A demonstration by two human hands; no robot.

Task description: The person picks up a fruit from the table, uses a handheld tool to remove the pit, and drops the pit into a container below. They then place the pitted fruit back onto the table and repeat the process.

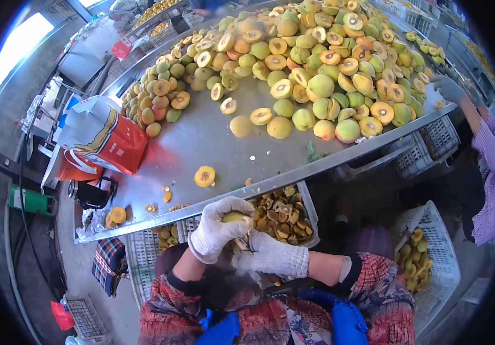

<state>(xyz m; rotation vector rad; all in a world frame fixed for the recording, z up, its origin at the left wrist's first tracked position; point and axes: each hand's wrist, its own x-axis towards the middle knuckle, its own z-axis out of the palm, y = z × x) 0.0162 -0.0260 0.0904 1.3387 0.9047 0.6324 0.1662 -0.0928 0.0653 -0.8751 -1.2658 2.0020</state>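
My left hand (220, 230), in a white knit glove, is closed around a yellow-green peach (234, 217) just past the table's front edge. Close beside it is my right hand (273, 255), also gloved, its fingers curled shut. Something thin shows between the two hands, but I cannot make out what my right hand grips. Below them, a crate (312, 221) holds many peach pieces. On the metal table ahead lies a single cut peach half (205, 176), face up with its brown centre showing.
A large heap of whole and halved peaches (322, 86) covers the back of the metal table (201, 138). A red bag (112, 138) and a dark flask (92, 192) stand at left. Another person's gloved hand (447, 89) is at right, above a white crate (440, 276).
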